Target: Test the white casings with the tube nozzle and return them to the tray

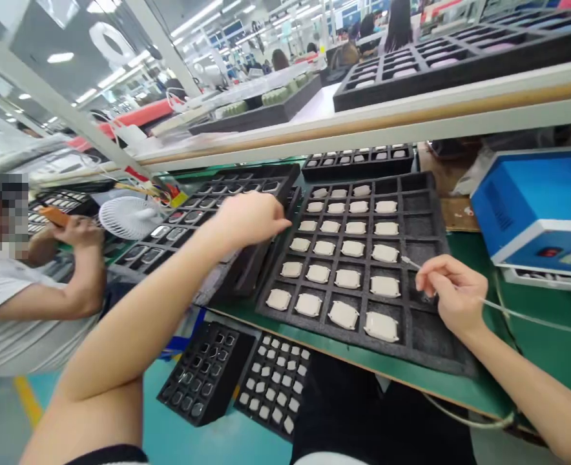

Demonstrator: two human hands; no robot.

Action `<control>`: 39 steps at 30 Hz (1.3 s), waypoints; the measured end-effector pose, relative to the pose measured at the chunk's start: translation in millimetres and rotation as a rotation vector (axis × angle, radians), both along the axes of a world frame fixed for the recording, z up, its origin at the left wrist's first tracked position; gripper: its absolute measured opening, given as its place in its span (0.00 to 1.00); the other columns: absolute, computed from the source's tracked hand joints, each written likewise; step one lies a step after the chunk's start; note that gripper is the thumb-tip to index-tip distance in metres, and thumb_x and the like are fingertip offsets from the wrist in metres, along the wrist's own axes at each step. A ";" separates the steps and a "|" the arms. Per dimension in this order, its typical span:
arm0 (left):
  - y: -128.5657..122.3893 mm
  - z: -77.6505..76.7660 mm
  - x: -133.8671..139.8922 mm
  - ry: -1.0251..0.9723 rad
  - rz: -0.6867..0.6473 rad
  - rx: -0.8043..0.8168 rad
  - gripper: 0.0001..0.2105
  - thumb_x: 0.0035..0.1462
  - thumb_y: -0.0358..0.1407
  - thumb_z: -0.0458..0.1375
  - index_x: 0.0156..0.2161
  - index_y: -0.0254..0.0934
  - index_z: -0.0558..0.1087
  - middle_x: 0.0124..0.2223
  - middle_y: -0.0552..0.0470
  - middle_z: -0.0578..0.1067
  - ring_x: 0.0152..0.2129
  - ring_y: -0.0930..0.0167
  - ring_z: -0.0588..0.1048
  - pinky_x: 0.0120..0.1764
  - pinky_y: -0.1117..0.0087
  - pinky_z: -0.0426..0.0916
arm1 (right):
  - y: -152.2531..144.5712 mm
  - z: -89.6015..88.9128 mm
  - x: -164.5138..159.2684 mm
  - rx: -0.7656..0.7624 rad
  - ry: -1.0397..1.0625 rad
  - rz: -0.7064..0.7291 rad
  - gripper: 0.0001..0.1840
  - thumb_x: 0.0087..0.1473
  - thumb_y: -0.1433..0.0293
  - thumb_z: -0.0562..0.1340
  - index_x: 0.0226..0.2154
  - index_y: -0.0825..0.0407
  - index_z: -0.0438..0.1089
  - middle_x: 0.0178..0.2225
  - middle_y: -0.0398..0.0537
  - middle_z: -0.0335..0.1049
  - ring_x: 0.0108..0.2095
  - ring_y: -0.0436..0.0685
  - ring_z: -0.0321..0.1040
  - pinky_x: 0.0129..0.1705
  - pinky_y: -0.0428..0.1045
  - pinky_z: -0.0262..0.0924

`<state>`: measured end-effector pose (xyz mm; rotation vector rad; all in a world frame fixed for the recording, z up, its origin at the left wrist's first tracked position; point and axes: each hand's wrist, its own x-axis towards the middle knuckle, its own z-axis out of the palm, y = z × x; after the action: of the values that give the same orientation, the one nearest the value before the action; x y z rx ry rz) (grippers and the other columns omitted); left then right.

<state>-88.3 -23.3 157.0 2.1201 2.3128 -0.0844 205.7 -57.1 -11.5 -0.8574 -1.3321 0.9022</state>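
My right hand is closed around a thin suction pen with a clear hose trailing off to the right. Its pale tip points left, beside a cream-coloured plate in the black foam tray. Several similar cream plates lie one to a compartment in that tray. Above the gap between this tray and a second black tray on the left, my left hand is held with its fingers curled together. Whatever those fingers hold, if anything, is hidden. Dark framed parts sit in the left tray.
A blue machine stands at the right. Overhead runs a shelf edge bearing more trays. A white fan and a co-worker's hand are at the left. Below the bench edge are two more filled trays.
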 end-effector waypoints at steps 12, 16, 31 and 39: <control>84.8 -17.1 -157.7 -0.183 -0.009 0.048 0.16 0.31 0.29 0.63 0.33 0.36 0.79 0.36 0.48 0.80 0.36 0.62 0.76 0.41 0.71 0.65 | 2.8 -1.7 2.0 0.032 -0.048 0.010 0.06 0.48 0.75 0.57 0.23 0.53 0.68 0.15 0.42 0.65 0.13 0.47 0.55 0.15 0.44 0.50; 72.6 -3.7 -135.3 -0.239 0.013 0.144 0.13 0.35 0.35 0.66 0.32 0.34 0.78 0.35 0.47 0.80 0.40 0.57 0.75 0.46 0.65 0.65 | 3.5 -3.1 1.6 0.041 -0.050 0.014 0.06 0.49 0.75 0.56 0.24 0.54 0.67 0.15 0.41 0.65 0.14 0.47 0.55 0.15 0.43 0.50; -5.4 -129.4 112.3 -1.816 -0.345 -0.035 0.19 0.48 0.36 0.65 0.47 0.38 0.73 0.48 0.45 0.76 0.46 0.61 0.74 0.50 0.60 0.67 | 2.6 0.1 -0.2 0.035 0.015 0.059 0.07 0.47 0.75 0.55 0.21 0.54 0.65 0.14 0.40 0.64 0.13 0.46 0.54 0.16 0.43 0.48; 37.1 -168.0 106.2 -1.733 -0.515 -0.277 0.21 0.45 0.32 0.67 0.47 0.39 0.75 0.47 0.46 0.77 0.45 0.63 0.74 0.52 0.60 0.64 | 7.0 5.2 -2.5 -0.067 0.110 0.065 0.07 0.47 0.75 0.55 0.22 0.54 0.66 0.14 0.39 0.65 0.13 0.45 0.53 0.16 0.43 0.47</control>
<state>17.9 13.8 -11.0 1.3672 0.6749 0.9205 203.2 -50.1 -6.3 -0.8072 -1.2461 1.0355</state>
